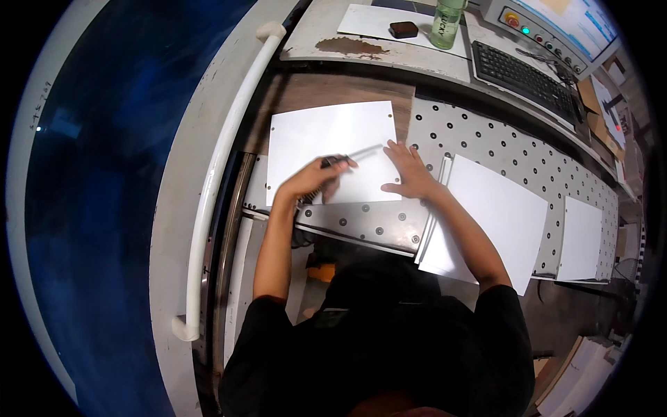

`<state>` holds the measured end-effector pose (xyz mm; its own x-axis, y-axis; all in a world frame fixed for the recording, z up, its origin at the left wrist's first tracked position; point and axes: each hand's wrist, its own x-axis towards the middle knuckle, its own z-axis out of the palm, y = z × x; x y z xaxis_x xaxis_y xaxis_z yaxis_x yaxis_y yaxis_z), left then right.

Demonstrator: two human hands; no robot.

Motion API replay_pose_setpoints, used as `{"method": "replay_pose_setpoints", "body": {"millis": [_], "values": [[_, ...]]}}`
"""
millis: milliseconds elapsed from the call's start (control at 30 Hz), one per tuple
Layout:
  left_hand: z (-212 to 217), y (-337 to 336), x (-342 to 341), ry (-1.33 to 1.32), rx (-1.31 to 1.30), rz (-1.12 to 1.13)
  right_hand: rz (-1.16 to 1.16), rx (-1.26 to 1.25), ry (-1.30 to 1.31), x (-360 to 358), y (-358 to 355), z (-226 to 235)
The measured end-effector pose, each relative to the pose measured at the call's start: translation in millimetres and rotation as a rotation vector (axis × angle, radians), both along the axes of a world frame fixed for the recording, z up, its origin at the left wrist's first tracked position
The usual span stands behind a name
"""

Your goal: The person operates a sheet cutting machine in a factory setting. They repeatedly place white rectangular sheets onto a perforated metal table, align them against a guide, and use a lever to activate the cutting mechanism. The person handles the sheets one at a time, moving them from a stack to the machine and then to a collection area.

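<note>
A white rectangular panel (323,128) with small round marks near its corners lies before me, across a wood-look board and a dotted metal table. My left hand (319,179) is closed around the dark handle of what looks like an air blow gun (365,150). Its thin, light tube points right over the panel, and a coiled hose seems to hang below the wrist. The hand is a little blurred. At the panel's right edge, my right hand (411,171) rests with fingers spread, holding nothing.
More white panels (493,208) lie stacked on the dotted table (504,139) beneath my right forearm, with another panel (581,236) farther right. Behind are a green bottle (446,24), a small black object (403,29), a keyboard (521,76) and a control screen. A white rail (221,167) runs along the left.
</note>
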<state>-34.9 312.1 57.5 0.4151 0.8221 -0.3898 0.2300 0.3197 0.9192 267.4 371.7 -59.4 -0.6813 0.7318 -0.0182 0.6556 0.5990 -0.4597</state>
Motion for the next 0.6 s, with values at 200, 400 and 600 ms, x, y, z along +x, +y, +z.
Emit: {"method": "replay_pose_setpoints", "body": {"millis": [200, 400, 600], "values": [[-1.3, -83.0, 59.6, 0.094, 0.011, -0.443, -0.028, 0.06, 0.013, -1.6, -6.0, 6.5], [17.0, -122.5, 72.8, -0.135, 0.035, -0.545, -0.046, 0.12, 0.142, -6.1, -10.1, 2.4], [108.3, -164.8, 5.2, 0.434, 0.226, 0.142, -0.04, 0.143, 0.127, -3.9, -8.8, -2.5]]}}
